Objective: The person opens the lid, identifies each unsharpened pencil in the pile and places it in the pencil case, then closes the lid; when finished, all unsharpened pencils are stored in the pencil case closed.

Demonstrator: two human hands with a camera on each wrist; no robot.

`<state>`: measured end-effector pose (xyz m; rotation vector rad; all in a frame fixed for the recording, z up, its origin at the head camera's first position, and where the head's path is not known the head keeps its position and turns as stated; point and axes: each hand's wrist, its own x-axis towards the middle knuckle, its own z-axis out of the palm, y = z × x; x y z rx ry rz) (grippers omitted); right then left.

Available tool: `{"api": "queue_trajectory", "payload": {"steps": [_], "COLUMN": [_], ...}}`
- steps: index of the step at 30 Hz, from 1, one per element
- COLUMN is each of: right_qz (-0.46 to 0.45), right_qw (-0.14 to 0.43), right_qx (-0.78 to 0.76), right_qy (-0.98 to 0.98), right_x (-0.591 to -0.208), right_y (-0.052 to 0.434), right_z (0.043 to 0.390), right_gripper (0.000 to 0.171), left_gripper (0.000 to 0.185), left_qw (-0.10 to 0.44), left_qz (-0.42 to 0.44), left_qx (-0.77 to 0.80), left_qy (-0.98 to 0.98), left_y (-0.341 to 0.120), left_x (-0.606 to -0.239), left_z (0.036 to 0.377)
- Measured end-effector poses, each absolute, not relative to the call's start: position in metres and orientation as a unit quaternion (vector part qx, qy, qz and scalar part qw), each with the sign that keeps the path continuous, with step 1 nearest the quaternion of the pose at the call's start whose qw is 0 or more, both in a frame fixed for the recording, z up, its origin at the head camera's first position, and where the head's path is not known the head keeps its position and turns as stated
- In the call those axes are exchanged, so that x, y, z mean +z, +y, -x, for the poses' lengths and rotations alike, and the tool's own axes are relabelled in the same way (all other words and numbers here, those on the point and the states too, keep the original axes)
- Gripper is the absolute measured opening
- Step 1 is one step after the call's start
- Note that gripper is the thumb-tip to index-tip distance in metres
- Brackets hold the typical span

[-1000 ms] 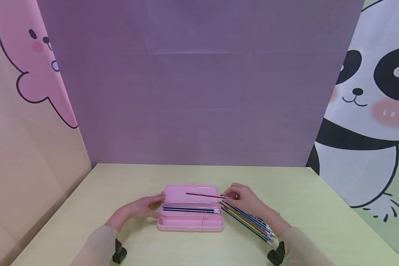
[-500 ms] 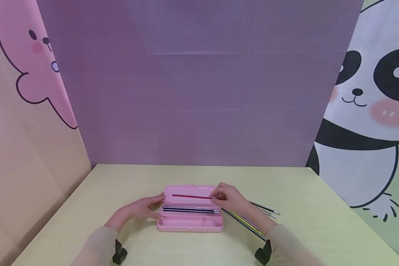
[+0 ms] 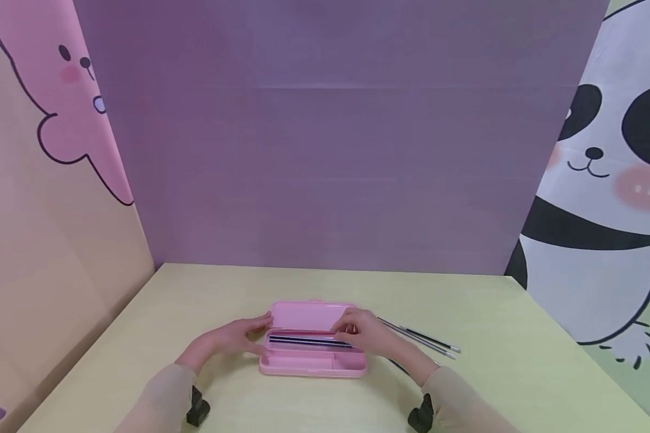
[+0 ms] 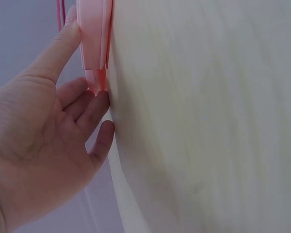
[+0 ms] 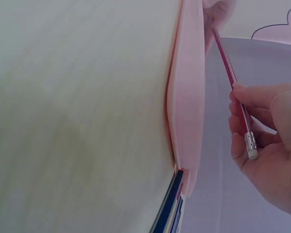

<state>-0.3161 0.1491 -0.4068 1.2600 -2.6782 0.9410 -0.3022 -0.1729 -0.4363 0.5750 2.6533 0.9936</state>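
Observation:
A pink pencil case [image 3: 297,363] lies unfolded on the table, its lid [image 3: 306,315] at the back. Several dark striped pencils [image 3: 303,341] rest in its rear compartment. My left hand [image 3: 232,338] touches the case's left end, thumb at the tray and fingers by the lid, fairly straight in the left wrist view. Over the right part of the case, my right hand [image 3: 365,332] pinches a red pencil [image 5: 228,65] near its white eraser end. That pencil points left above the rear compartment. The right hand hides the case's right rear corner.
Right of the case, loose pencils [image 3: 430,344] lie on the pale table [image 3: 238,288], partly covered by the right forearm. In the right wrist view, more pencils [image 5: 169,204] lie by the case's end. A purple backdrop [image 3: 325,180] stands behind the table.
My right hand has carried the red pencil left from the loose pencils and lowered it over the rear compartment. The left hand stays at the case's left end. The head view has shifted slightly.

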Motion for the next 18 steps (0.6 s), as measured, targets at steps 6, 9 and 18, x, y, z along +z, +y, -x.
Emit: {"api": "queue_trajectory", "payload": {"steps": [6,9,18], "right_qz": [-0.421,-0.425,-0.399], "right_qw": [0.014,0.011,-0.038], "right_qx": [0.281,0.284,0.296], "right_qy": [-0.862,-0.860,-0.867], "right_x": [-0.415,-0.418,-0.421], "right_y": [0.140,0.138,0.135], "right_z": [0.318,0.319,0.319], "right_gripper": [0.009,0.008,0.005], "left_gripper": [0.087,0.088,0.085], "left_qw": [0.127,0.127,0.122], "left_qz": [-0.191,-0.195,-0.200], "left_qx": [0.336,0.337,0.340], "left_qy": [0.913,0.912,0.911], "left_y": [-0.173,-0.172,-0.171], "left_x": [-0.435,-0.435,-0.435], "left_z": [0.302,0.302,0.301]}}
